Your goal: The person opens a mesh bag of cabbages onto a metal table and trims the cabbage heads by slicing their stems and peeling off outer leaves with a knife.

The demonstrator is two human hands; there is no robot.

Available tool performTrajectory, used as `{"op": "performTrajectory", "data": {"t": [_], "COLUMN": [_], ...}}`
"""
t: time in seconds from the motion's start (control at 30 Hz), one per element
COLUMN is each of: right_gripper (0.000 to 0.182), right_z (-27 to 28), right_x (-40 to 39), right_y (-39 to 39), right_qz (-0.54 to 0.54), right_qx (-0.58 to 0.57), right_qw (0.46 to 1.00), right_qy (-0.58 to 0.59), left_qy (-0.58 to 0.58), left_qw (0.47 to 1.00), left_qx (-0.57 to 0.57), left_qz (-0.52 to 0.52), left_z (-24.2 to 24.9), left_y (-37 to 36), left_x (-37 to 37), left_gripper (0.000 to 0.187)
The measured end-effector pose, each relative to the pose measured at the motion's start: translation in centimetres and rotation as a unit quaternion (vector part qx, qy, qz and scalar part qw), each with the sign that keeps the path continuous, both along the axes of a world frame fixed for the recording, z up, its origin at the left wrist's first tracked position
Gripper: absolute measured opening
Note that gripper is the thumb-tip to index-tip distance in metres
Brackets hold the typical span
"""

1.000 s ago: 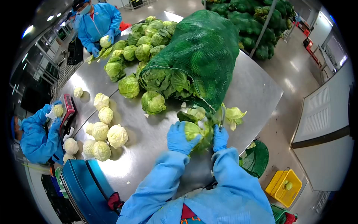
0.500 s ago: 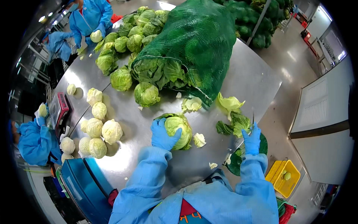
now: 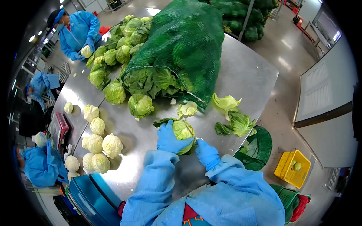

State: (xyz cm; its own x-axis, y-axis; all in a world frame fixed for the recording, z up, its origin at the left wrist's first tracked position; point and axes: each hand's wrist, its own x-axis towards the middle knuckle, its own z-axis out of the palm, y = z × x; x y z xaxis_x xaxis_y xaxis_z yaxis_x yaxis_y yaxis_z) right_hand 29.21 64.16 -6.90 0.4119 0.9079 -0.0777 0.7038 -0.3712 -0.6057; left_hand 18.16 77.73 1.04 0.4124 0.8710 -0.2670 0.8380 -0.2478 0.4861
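Observation:
My left hand [image 3: 169,139] is wrapped over the near left side of a green cabbage [image 3: 183,130], which rests on the steel table with a dark outer leaf spread at its far left. At the cabbage's right side my right hand [image 3: 208,153] is closed on a knife. Its blade is mostly hidden; it showed as a thin strip earlier. A loose pale leaf [image 3: 187,109] lies just beyond the cabbage. Farther right are a light green leaf [image 3: 226,103] and a darker cut leaf [image 3: 241,123].
A green mesh sack [image 3: 184,49] of cabbages lies across the table [image 3: 249,71]. Untrimmed cabbages [image 3: 115,92] are heaped beside it; pale trimmed ones [image 3: 112,145] stand left. Blue bins [image 3: 90,196], a green net [image 3: 260,147] and a yellow crate [image 3: 293,168] surround me. Co-workers stand left.
My right hand has come left from the loose leaves at the table's right edge to the cabbage. My left hand stays on the cabbage, which has turned slightly. The whole view has shifted.

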Motion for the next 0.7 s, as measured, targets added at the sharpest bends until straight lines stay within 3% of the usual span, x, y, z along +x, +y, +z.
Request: {"op": "performTrajectory", "data": {"t": [0.13, 0.37, 0.43, 0.5, 0.57, 0.63, 0.67, 0.7], "right_gripper": [0.022, 0.024, 0.027, 0.030, 0.037, 0.033, 0.029, 0.025], "right_z": [0.6, 0.7, -0.5, -6.1, -5.7, -6.5, -4.6, -1.9], "right_x": [0.8, 2.4, 2.6, 3.8, 5.1, 6.1, 5.8, 5.3], "right_y": [0.6, 3.1, 4.9, 6.6, 7.3, 5.5, 4.6, 3.7], "right_qz": [0.039, 0.080, 0.062, 0.079, 0.118, 0.082, -0.032, -0.145], "right_qx": [-0.085, -0.131, -0.161, -0.139, -0.142, -0.114, -0.116, -0.114], "right_qw": [0.995, 0.988, 0.984, 0.983, 0.979, 0.982, 0.934, 0.831], "right_qy": [0.034, 0.035, 0.048, 0.085, 0.090, 0.130, 0.337, 0.525], "left_qy": [0.004, -0.007, -0.017, -0.038, -0.129, -0.244, -0.368, -0.409], "left_qw": [1.000, 0.999, 0.998, 0.991, 0.980, 0.956, 0.928, 0.912], "left_qx": [0.009, 0.008, 0.045, 0.125, 0.152, 0.158, 0.062, 0.011], "left_qz": [-0.003, 0.034, 0.026, -0.007, -0.010, -0.028, 0.007, 0.034], "left_z": [-1.4, -0.8, -1.4, -1.9, -2.8, -4.8, -6.4, -6.6], "left_y": [0.4, -0.1, -0.8, -2.6, -2.7, -2.6, -2.6, -2.9], "left_x": [0.0, 0.5, 0.4, 0.0, -1.4, -4.7, -6.8, -8.5], "left_gripper": [0.109, 0.108, 0.109, 0.109, 0.108, 0.108, 0.110, 0.110]}}
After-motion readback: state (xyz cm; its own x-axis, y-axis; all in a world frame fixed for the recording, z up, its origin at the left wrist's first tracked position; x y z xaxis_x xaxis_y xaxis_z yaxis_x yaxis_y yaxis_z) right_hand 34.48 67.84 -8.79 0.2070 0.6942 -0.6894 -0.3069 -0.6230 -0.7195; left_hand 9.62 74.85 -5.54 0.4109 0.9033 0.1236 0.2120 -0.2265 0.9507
